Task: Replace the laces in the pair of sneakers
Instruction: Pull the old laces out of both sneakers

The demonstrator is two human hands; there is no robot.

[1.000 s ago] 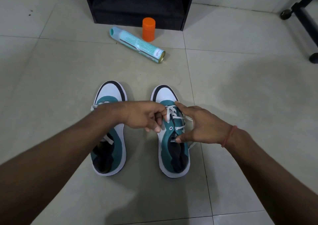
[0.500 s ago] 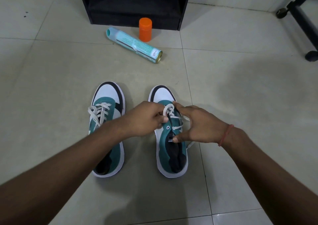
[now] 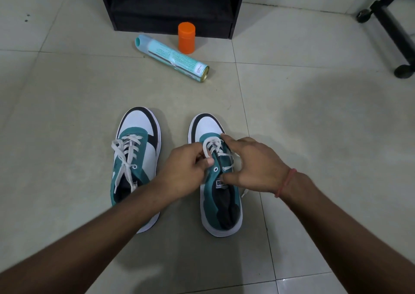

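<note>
Currently, the right-side teal, white and black low-top sneaker [image 3: 219,181] is being worked on where it stands on the pale tiled floor [image 3: 67,91], beside its still-laced twin, the left-side teal and white sneaker [image 3: 134,158]. The flat white lace [image 3: 212,146] is pinched at a loop near the lower eyelets by the curled fingers of the left hand [image 3: 188,170], while the tongue and the far side of the upper are steadied by the right hand [image 3: 251,165], its thumb and fingers closed loosely around the shoe. The step is judged to be the loosening and drawing out of the lace. It would best be done row by row, with slack fed evenly from each crossing and the shoe held down so it is not dragged. A light-blue aerosol can [image 3: 171,58] lying on its side and an upright orange plastic cap [image 3: 186,38] are seen well apart, in front of a black shelf unit [image 3: 170,6].
</note>
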